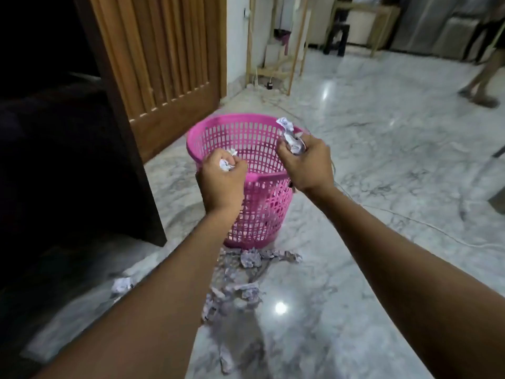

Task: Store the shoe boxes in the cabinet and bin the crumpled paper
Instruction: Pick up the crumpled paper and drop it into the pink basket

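A pink plastic mesh bin (246,138) stands upright on the marble floor ahead of me. My left hand (221,181) is fisted around a small crumpled paper ball (226,163), held at the bin's near left rim. My right hand (306,165) grips a larger crumpled paper (291,136) that sticks up above the fingers, over the bin's right rim. Several more crumpled papers (250,258) lie on the floor in front of the bin, with one ball (121,285) off to the left. No shoe boxes are visible.
A slatted wooden door (164,64) stands open at the left beside a dark cabinet side (131,165). A wooden rack (273,50) is behind. A white cable (426,222) runs across the floor at right. Another person's legs (483,83) are at far right.
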The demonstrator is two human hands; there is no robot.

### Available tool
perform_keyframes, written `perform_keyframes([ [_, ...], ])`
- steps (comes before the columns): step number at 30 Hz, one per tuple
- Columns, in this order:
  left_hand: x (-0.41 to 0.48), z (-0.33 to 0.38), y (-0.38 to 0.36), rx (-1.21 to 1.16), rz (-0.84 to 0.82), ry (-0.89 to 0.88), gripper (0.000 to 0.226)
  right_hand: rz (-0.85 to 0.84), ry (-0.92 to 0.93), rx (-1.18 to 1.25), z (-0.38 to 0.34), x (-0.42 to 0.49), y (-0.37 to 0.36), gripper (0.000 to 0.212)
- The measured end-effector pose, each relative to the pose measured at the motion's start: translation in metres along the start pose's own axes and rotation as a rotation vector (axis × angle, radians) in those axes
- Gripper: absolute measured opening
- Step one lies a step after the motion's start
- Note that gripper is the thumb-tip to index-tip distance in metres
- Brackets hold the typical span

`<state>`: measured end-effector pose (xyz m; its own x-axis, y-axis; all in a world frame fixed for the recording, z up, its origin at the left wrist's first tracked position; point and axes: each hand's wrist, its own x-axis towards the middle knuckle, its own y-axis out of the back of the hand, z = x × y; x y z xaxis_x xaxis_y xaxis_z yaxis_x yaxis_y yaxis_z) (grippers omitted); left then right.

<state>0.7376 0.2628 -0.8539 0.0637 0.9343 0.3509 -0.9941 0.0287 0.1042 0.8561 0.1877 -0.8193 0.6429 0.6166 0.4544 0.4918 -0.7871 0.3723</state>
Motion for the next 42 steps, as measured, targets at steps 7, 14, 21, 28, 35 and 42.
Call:
perform_keyframes([
  [7, 0.086, 0.028, -0.030, 0.043, -0.217, 0.108, 0.020, 0.059, -0.139, -0.049, 0.002, 0.087, -0.018, 0.034],
  [14, 0.103, -0.023, -0.071, 0.339, -0.382, 0.058, 0.013, -0.336, -0.203, -0.234, 0.062, 0.116, -0.052, 0.028],
  [21, 0.111, -0.030, -0.057, 0.709, -0.565, -0.163, 0.035, -0.615, -0.277, -0.480, 0.065, 0.119, -0.055, 0.043],
  [28, 0.077, -0.034, 0.005, 0.819, -0.536, -0.323, 0.038, -0.061, 0.066, -0.445, 0.045, 0.035, -0.053, 0.034],
  [35, 0.029, -0.080, 0.080, 0.769, -0.374, -0.248, 0.045, 0.060, 0.418, -0.402, 0.069, -0.083, -0.100, 0.028],
  [42, -0.026, -0.186, 0.157, 0.831, -0.206, 0.356, 0.067, -0.530, 0.295, -0.372, 0.132, -0.174, -0.149, 0.051],
])
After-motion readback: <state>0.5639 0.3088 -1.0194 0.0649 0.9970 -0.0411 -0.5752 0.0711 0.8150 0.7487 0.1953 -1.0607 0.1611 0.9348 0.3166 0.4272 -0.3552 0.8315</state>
